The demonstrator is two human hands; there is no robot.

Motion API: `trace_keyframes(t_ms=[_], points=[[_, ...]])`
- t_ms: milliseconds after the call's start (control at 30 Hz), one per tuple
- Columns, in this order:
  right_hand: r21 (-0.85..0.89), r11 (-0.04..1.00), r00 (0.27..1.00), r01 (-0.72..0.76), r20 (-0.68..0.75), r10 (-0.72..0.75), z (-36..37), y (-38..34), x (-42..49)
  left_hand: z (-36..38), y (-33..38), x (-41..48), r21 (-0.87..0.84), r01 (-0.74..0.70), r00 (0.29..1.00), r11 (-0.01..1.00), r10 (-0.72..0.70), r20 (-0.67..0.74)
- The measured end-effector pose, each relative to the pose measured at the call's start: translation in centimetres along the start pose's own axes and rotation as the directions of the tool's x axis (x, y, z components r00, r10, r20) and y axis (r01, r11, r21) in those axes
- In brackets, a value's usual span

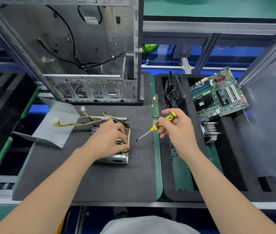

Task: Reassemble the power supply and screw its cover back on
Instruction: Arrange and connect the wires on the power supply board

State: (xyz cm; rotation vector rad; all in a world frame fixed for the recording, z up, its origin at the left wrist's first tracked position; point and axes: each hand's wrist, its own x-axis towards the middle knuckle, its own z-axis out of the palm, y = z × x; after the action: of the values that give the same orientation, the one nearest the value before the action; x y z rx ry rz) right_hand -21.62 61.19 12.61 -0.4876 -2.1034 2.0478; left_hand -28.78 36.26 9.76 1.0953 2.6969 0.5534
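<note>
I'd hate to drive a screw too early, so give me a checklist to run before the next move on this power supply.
1. The cover sits on the power supply: not ok; it lies apart, left on the mat.
2. The wires tucked inside: not ok; they trail out over the cover.
3. The screwdriver ready: ok; the right hand grips it.
4. The power supply steadied: ok; the left hand rests on it.
5. A screw on the screwdriver tip: cannot tell.
</note>
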Motion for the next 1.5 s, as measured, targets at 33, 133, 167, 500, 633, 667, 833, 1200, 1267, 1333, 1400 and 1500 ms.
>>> trace_keyframes(t_ms=[33, 133, 167, 500, 633, 667, 833, 1200, 1267, 1333, 1400, 1500], points=[[-0.062, 0.998, 1.000, 0.012, 0.014, -0.011, 0.2, 0.1, -0.1, 0.2, -0.2, 0.0, -0.014, 0.000, 1.000, 1.000, 0.000, -0.001], [-0.181, 0.982, 0.998, 0.050, 0.058, -0.040, 0.9, 0.5, -0.6, 0.4, -0.5, 0.0, -0.072, 0.017, 1.000, 0.997, -0.015, 0.025], [-0.203, 0.977, 0.996, 0.063, 0.077, -0.048, 1.3, 0.7, -0.8, 0.3, -0.6, 0.0, -0.089, 0.029, 0.999, 0.996, -0.025, 0.041], [-0.379, 0.894, 0.953, 0.240, 0.269, -0.142, 3.8, 1.6, -2.0, -0.9, -1.2, -0.1, -0.166, 0.033, 0.983, 0.986, -0.003, 0.182], [-0.388, 0.869, 0.925, 0.306, 0.335, -0.176, 4.2, 1.5, -2.2, -1.4, -1.4, -0.2, -0.183, 0.009, 0.976, 0.983, 0.031, 0.215], [-0.398, 0.863, 0.922, 0.313, 0.345, -0.175, 4.3, 1.5, -2.2, -1.5, -1.4, -0.2, -0.185, 0.003, 0.976, 0.983, 0.038, 0.216], [-0.422, 0.841, 0.909, 0.337, 0.379, -0.174, 4.5, 1.4, -2.2, -1.5, -1.2, -0.2, -0.194, -0.008, 0.979, 0.981, 0.047, 0.198], [-0.472, 0.586, 0.607, 0.659, 0.794, -0.044, 5.9, -1.5, -1.3, -0.9, -1.6, 0.0, -0.131, -0.100, 0.979, 0.986, 0.121, 0.162], [-0.521, 0.522, 0.627, 0.675, 0.778, -0.034, 6.7, -2.2, -0.9, -0.8, -1.8, -0.1, -0.143, -0.092, 0.983, 0.985, 0.113, 0.147], [-0.612, 0.461, 0.695, 0.642, 0.719, -0.015, 7.3, -2.7, -0.3, -0.8, -1.9, -0.3, -0.158, -0.056, 0.987, 0.986, 0.079, 0.141], [-0.692, 0.402, 0.760, 0.599, 0.650, -0.012, 7.9, -3.0, 0.3, -0.8, -1.9, -0.4, -0.183, -0.039, 0.988, 0.982, 0.065, 0.137], [-0.784, 0.269, 0.823, 0.559, 0.563, -0.070, 9.0, -3.1, 0.5, -0.9, -1.5, -0.5, -0.254, -0.016, 0.992, 0.967, 0.047, 0.115]])
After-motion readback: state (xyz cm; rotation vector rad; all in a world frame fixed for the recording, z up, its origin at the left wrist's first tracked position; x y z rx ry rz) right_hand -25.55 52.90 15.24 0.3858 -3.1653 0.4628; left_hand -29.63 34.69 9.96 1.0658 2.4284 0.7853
